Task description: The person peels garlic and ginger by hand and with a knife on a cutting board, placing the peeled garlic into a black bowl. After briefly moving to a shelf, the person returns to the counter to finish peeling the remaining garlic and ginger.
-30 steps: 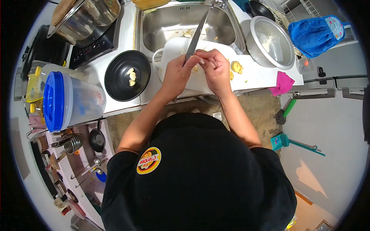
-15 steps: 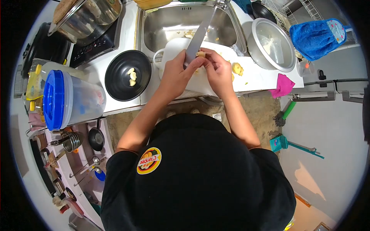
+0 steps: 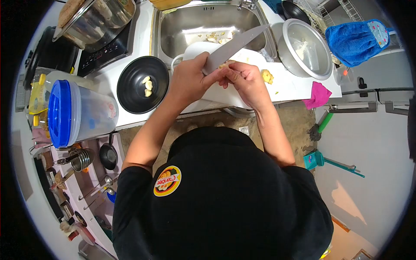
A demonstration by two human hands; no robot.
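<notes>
My left hand (image 3: 187, 81) is closed around the handle of a kitchen knife (image 3: 234, 48), whose broad blade points up and to the right. My right hand (image 3: 249, 82) pinches a small pale garlic clove (image 3: 226, 64) close to the blade; fingers cover most of it. Both hands meet over a white cutting board (image 3: 212, 94) lying at the sink's front edge. A black bowl (image 3: 128, 97) to the left holds several peeled garlic cloves (image 3: 148, 86). Right of my right hand sits a knobbly yellow piece, apparently ginger (image 3: 267, 76).
Behind the board is a steel sink (image 3: 171, 37) with scraps in it. A large metal bowl (image 3: 284, 50) stands at right, near a pink cloth (image 3: 317, 95). On the left are a blue-lidded container (image 3: 97, 113), an induction cooker (image 3: 104, 54) and a steel pot (image 3: 102, 21).
The knife blade has swung to the right and tilted lower. My left hand has shifted slightly left, and my right hand has turned, still pinching the clove.
</notes>
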